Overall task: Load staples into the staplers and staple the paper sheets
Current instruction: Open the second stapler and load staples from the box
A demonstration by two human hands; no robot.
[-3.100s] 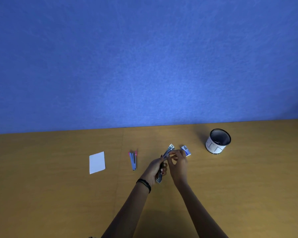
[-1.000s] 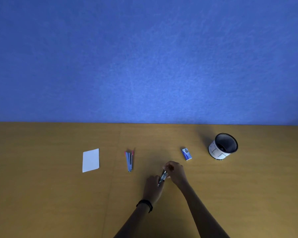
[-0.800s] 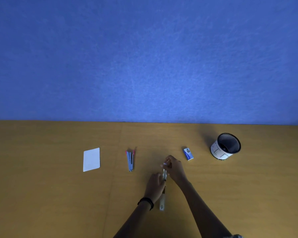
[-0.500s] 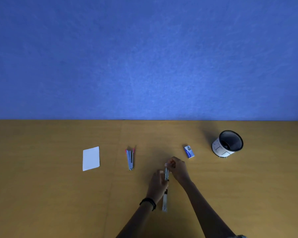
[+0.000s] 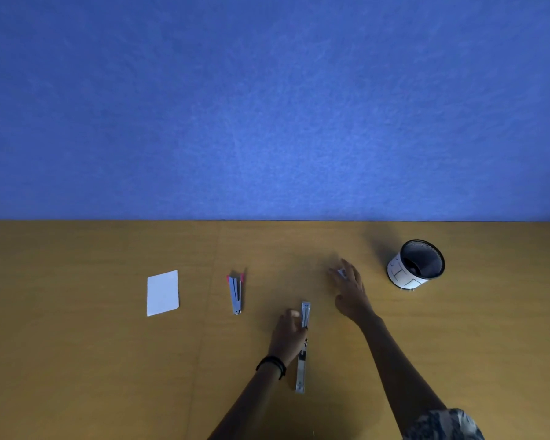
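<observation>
The tabletop [image 5: 77,360] carries everything the job needs, and the job looks to be in its early half. The mesh cup [image 5: 416,265] stands well apart at the right and seems to play no part yet. The paper sheets [image 5: 162,293] lie flat at the left in one small white stack; no staple can be made out in them, so the stapling is judged not yet done. The opened stapler [image 5: 303,344] lies folded out flat near the middle, its metal channel facing up; whether staples sit in it is too small to tell. The left hand [image 5: 288,335] rests against its side with fingers curled, steadying it. The right hand [image 5: 351,292] reaches away with fingers spread over the small staple box [image 5: 342,273]; whether it grips the box cannot be told. The second stapler [image 5: 235,293], with pink trim, lies alone between the paper and the open one, untouched. Loading appears under way on one stapler; the other, and the stapling, remain.
</observation>
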